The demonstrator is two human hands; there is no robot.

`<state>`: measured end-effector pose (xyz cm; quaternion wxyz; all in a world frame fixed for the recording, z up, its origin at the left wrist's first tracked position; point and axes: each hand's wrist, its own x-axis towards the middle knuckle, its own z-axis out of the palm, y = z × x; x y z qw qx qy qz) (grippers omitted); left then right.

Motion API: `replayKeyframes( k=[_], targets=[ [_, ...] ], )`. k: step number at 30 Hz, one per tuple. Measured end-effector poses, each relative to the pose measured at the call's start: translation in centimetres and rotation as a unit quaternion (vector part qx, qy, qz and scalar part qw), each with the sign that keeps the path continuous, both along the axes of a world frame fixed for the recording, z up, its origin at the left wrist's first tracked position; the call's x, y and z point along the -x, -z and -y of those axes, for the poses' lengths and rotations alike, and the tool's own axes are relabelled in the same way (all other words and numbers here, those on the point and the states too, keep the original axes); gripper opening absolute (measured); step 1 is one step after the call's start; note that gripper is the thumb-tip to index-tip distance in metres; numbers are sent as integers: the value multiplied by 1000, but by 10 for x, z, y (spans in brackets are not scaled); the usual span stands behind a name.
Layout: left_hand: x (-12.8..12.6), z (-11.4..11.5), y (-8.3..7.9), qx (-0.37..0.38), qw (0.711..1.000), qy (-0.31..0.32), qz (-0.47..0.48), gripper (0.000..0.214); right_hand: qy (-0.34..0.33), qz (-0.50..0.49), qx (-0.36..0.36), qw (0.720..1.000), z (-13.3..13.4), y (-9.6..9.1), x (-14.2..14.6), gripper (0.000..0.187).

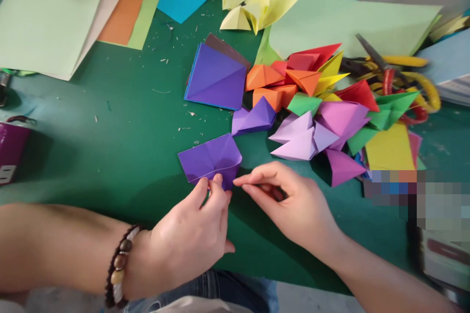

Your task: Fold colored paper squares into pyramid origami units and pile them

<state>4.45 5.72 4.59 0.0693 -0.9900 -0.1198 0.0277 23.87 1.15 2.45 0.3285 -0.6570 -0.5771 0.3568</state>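
Left hand clamped on purple origami sheet, pinch holding sheet folded; right hand apart, fingertip just beside; folded paper pile at 1 o'clock.

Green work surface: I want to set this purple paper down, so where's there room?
The green work surface is open left of the purple folded paper, below the pale green sheets. It's crowded right, around the origami pile and yellow-handled scissors.

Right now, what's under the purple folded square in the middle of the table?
Under the purple folded square, a blue paper edge and a brown paper corner stick out. The rest of both papers is covered, and anything else beneath cannot be seen.
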Motion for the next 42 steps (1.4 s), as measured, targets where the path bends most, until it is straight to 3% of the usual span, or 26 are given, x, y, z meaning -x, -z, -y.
replayKeyframes(
  k=[7,26,42],
  targets=[
    [-1,-2,1,0,1000,11,9,63,-30,1,24,999,1,4,3,9],
    [-2,-2,2,0,1000,11,15,62,32,41,-33,998,-12,10,-5,11],
    [-2,-3,3,7,1000,5,16,61,58,16,-48,997,-17,18,-10,11]
  ],
)
